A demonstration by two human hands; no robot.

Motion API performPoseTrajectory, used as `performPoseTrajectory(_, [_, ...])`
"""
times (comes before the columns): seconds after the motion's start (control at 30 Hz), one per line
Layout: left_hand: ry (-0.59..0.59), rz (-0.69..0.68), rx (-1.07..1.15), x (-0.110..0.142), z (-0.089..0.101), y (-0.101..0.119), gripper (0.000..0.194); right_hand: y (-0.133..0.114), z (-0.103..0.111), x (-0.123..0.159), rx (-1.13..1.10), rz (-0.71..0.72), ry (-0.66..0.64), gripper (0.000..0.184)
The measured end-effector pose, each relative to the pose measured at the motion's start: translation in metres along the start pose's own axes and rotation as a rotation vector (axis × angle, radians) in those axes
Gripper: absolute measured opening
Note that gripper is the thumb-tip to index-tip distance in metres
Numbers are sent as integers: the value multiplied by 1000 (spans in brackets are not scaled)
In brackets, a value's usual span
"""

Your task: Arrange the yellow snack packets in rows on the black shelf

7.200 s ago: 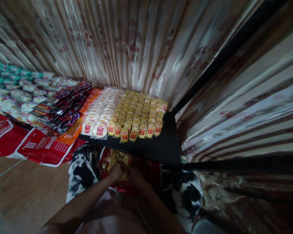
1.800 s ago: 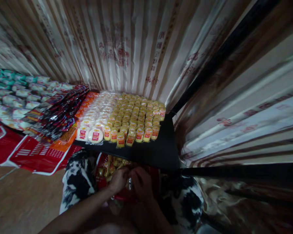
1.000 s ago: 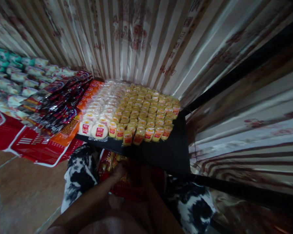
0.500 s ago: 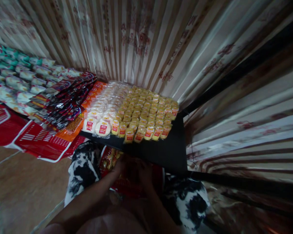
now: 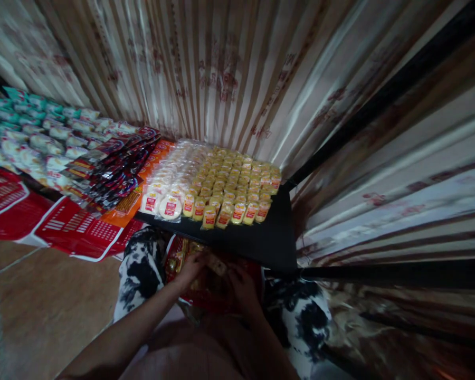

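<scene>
A red open bag (image 5: 206, 295) full of small yellow snack packets rests in my lap, under the near edge of a black table (image 5: 261, 237). My left hand (image 5: 190, 269) is inside the bag's mouth with fingers curled on packets. My right hand (image 5: 241, 285) is close beside it, fingers closed around a small packet (image 5: 216, 264) held between both hands. On the table lie neat rows of yellow packets (image 5: 233, 184) and, to their left, round white cakes in clear wrap (image 5: 170, 179).
Left of the cakes lie orange packets (image 5: 142, 174), dark red foil packets (image 5: 106, 163) and green-and-white packets (image 5: 35, 137) on a red printed sheet (image 5: 63, 229). Striped curtains (image 5: 229, 74) close the back and right. Black-and-white patterned cloth (image 5: 301, 322) covers my knees. Brown tiled floor (image 5: 35, 306) lies left.
My view has shifted slightly. Both hands stay in the red bag; a small packet now shows between them at the bag's mouth.
</scene>
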State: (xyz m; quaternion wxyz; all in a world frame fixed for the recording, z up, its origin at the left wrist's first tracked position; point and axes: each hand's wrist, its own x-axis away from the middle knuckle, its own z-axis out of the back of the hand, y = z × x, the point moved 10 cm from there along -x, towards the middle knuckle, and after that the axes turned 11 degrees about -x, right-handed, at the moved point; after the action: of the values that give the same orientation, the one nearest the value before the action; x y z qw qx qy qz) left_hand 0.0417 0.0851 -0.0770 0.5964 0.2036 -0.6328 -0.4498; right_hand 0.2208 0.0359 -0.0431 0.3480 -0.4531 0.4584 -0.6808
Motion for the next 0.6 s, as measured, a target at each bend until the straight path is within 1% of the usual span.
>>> performPoseTrajectory(0.1, [-27, -39, 13, 11, 2, 12, 32, -11, 1, 7, 8, 18, -13, 40])
performPoseTrajectory(0.27, [-8, -82, -56, 29, 7, 35, 38, -31, 2, 20, -61, 15, -47, 40])
performPoseTrajectory(0.37, [-72, -110, -3, 41, 2, 51, 47, -44, 8, 26, -135, 40, -29, 38])
performPoseTrajectory(0.43, [-125, -137, 43, 49, -3, 63, 49, -53, 14, 29, -160, 83, -6, 36])
performPoseTrajectory(0.53, [-152, -191, 76, 61, -8, 82, 44, -69, 23, 32, -154, 182, 30, 32])
performPoseTrajectory(0.6, [-162, -214, 81, 68, -11, 91, 40, -76, 29, 35, -170, 201, 46, 32])
